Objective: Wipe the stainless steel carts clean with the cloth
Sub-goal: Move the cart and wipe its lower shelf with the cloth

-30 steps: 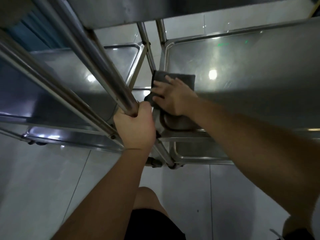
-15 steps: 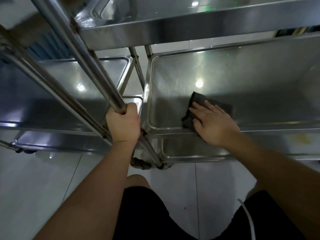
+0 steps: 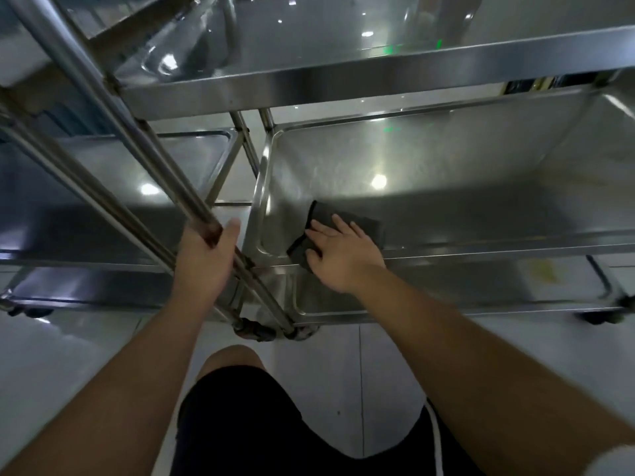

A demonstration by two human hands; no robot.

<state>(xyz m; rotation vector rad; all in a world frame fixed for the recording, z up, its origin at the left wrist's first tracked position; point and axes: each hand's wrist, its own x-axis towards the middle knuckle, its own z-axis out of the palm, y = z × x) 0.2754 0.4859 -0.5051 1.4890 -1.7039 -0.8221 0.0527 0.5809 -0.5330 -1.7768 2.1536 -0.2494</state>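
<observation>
Cloth (image 3: pixel 343 231) slid back toward shelf corner; your right hand (image 3: pixel 338 254) presses flat, left hand (image 3: pixel 206 255) loosely grips post (image 3: pixel 137 132). Most shelves prob. left.

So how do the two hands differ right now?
The left hand curls around an upright cart post; the right hand lies flat, fingers spread, pressing the dark cloth onto the middle shelf. The left hand holds no cloth; the right one covers its cloth. Both are bare.
</observation>
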